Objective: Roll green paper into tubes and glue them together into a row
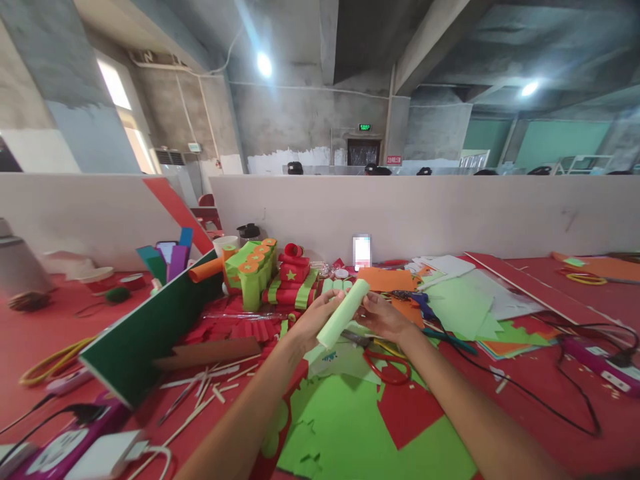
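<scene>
Two bare hands hold a pale green rolled-paper tube (343,315) above a cluttered red table (530,417).
The left hand (316,315) has its fingers closed around the tube's left side, and the right hand (386,316) grasps it near the upper end with its fingers; the tube slants, its lower end toward the person. Below it lie red loop-handled scissors (393,382) and a large bright green paper sheet (360,433), with a red angular paper piece (407,410) on top. Beyond the left hand stands a stack of red paper rolls with green bands and a yellow star (291,274); to the right of the right hand lies a blue glue gun (424,305) with a black cord, near pale green paper sheets (463,303).
</scene>
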Motion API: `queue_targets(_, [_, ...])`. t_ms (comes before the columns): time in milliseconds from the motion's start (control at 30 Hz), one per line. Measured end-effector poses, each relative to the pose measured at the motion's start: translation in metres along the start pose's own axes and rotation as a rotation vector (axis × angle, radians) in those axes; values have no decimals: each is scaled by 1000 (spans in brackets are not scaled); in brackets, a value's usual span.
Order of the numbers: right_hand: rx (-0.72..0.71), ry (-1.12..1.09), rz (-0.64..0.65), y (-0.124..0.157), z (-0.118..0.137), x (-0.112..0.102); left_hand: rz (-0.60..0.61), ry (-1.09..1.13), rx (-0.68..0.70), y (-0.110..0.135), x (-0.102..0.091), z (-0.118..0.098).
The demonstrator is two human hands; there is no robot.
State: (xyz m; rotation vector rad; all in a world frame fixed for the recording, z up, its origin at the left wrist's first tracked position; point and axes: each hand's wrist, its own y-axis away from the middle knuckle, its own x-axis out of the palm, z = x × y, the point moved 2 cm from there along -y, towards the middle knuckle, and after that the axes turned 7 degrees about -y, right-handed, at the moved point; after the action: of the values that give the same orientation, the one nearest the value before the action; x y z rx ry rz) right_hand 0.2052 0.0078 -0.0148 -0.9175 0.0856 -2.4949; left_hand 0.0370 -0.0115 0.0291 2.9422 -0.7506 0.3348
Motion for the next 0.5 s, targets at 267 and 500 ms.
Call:
queue_targets(267, [-36, 12, -4, 2, 4, 13, 50, 55, 1, -5, -4, 3])
queue_targets(500, [-81, 192, -284, 2, 38, -18, -211, -43, 169, -28, -49, -1])
